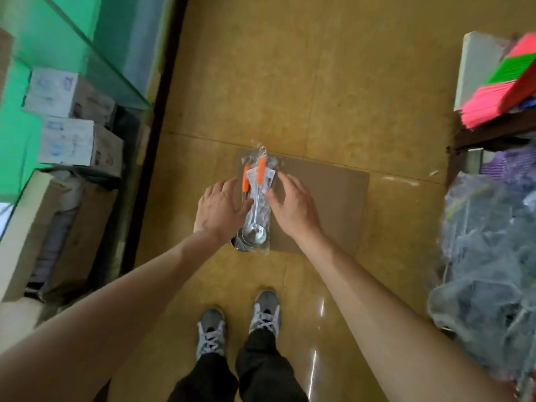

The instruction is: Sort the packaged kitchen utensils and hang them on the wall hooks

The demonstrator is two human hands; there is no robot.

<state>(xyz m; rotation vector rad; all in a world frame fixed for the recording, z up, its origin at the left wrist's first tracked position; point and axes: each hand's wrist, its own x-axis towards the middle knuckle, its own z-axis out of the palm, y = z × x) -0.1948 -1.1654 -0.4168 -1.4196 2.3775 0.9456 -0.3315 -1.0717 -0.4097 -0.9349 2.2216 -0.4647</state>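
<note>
A small stack of packaged ladles (255,204) in clear plastic bags, steel bowls and orange handles, lies on a flat piece of cardboard (327,204) on the yellow floor. My left hand (219,210) reaches down at the stack's left side, fingers spread, thumb touching the plastic. At the stack's right side is my right hand (290,206), fingers extended and thumb against the top package. Neither hand visibly curls round a package. No wall hooks are in view.
A glass display case (72,68) with boxed goods (75,140) runs along the left. On the right, a heap of bagged goods (490,256) and pink and green packs (504,82) sit on a dark shelf. My shoes (240,326) stand just behind the cardboard.
</note>
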